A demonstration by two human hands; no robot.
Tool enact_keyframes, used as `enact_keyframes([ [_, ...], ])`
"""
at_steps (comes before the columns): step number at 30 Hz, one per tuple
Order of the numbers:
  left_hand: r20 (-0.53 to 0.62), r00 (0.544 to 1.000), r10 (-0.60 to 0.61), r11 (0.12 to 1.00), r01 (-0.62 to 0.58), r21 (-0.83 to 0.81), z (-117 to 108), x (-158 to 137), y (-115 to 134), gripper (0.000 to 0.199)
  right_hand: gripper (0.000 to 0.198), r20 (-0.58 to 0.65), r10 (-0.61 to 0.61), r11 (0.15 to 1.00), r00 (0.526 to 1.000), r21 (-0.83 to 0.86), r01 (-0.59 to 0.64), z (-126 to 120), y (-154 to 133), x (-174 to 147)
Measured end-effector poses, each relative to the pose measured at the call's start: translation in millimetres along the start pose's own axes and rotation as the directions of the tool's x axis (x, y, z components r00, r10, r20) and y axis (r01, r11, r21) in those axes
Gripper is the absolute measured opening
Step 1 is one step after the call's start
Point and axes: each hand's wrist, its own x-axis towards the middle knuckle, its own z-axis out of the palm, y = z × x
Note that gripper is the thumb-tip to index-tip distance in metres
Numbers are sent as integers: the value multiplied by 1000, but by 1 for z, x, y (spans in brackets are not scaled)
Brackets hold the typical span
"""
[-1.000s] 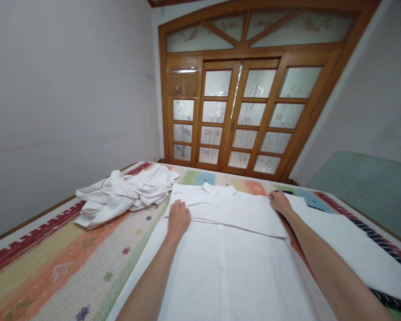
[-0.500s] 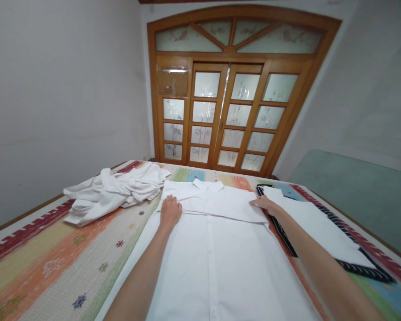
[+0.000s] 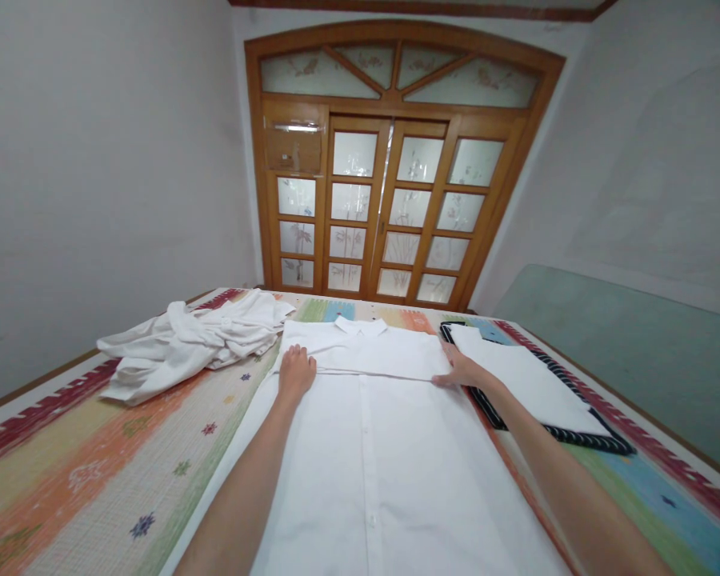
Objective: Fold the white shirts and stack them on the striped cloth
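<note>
Touching a white, collared, button-front fabric shirt (image 3: 396, 456) with left hand (image 3: 297, 372) and spread-fingered right hand (image 3: 458, 368); cannot tell whether gripping with left fingers (image 3: 297, 353).

No words, letters or numbers can be read in this view; no label, brand or sign can be made out either.
</note>
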Motion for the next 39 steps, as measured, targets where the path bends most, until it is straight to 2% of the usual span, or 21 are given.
enact_keyframes([
  [3, -25, 1000, 12, 1000, -12, 0, -2, 0, 1, 34, 81, 66, 39, 996, 997, -78, -34, -4, 7, -11],
  [6, -31, 999, 31, 999, -30, 14, -4, 0, 1, 33, 59, -16, 119, 981, 993, -153, -120, 1, 11, -21],
  [9, -25, 999, 39, 999, -38, 25, -5, 0, 1, 33, 47, -105, 134, 971, 985, -184, -151, 10, 10, -28],
  [12, -30, 999, 36, 999, -36, 25, -6, 0, 1, 33, 50, -175, 93, 972, 980, -198, -128, 18, 6, -33],
  [16, -35, 998, 52, 999, -52, 14, -4, 0, 0, 34, 59, -256, -45, 947, 966, -319, -40, 32, -2, -44],
  [18, -42, 998, 48, 999, -48, 11, -3, 1, 0, 34, 55, -213, -158, 912, 964, -405, 60, 42, -7, -52],
  [20, -39, 998, 45, 999, -44, 22, -2, 1, 0, 34, 50, -81, -258, 875, 963, -441, 197, 54, -10, -63],
  [22, -33, 998, 47, 998, -45, 39, -2, 0, 0, 35, 50, 33, -271, 869, 962, -421, 260, 64, -13, -74],
  [24, -33, 999, 43, 998, -42, 41, -3, 0, 1, 35, 61, 62, -200, 894, 978, -397, 208, 70, -14, -84],
  [27, -34, 999, 30, 1000, -30, 5, -4, 0, 1, 34, 76, 35, -37, 925, 999, -376, 48, 72, -13, -93],
  [31, -28, 999, 31, 999, -32, -37, -5, 0, 1, 33, 82, 12, 62, 922, 998, -383, -53, 67, -15, -96],
  [33, -26, 999, 29, 999, -30, -32, -5, 0, 1, 34, 80, 7, 86, 913, 996, -401, -76, 62, -20, -95],
  [35, -22, 999, 26, 1000, -26, -12, -6, -1, 2, 35, 68, 19, 89, 898, 996, -434, -72, 56, -27, -93],
  [39, -18, 999, 27, 999, -26, 24, -8, -2, 4, 36, 42, 82, -34, 878, 996, -474, 69, 42, -46, -78],
])
